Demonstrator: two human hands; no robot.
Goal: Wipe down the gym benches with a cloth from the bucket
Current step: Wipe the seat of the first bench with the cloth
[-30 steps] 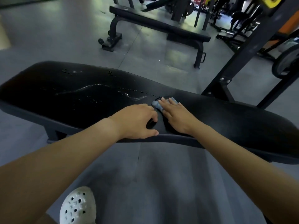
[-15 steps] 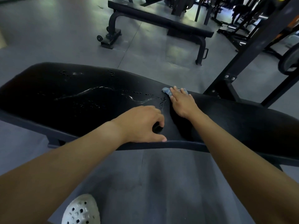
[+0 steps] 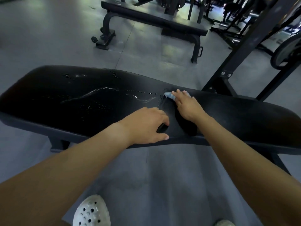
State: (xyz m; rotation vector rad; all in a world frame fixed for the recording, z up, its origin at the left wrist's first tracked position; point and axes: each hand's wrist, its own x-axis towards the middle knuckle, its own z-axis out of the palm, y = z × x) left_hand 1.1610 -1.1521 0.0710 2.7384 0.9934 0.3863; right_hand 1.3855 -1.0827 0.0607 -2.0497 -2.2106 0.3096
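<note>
Over the last second the right hand (image 3: 185, 106) has pushed the cloth (image 3: 169, 95) from the middle of the bench (image 3: 244, 116) out to its far edge, so one stroke across the width of the pad looks finished at this spot. The padding under and beside that hand now reads dull, while wet streaks and beads of water (image 3: 101, 93) remain to the left of it. That suggests the wiping is partway along, with the wet stretch toward the bench's left end yet to be covered.

The cloth lies flat at the bench's far edge, pinned under the right hand's spread fingers, a pale blue corner showing past them. The left hand (image 3: 146, 124) has stayed on the near edge of the bench, fingers curled loosely and holding nothing, just beside the right wrist. No bucket is in view.
</note>
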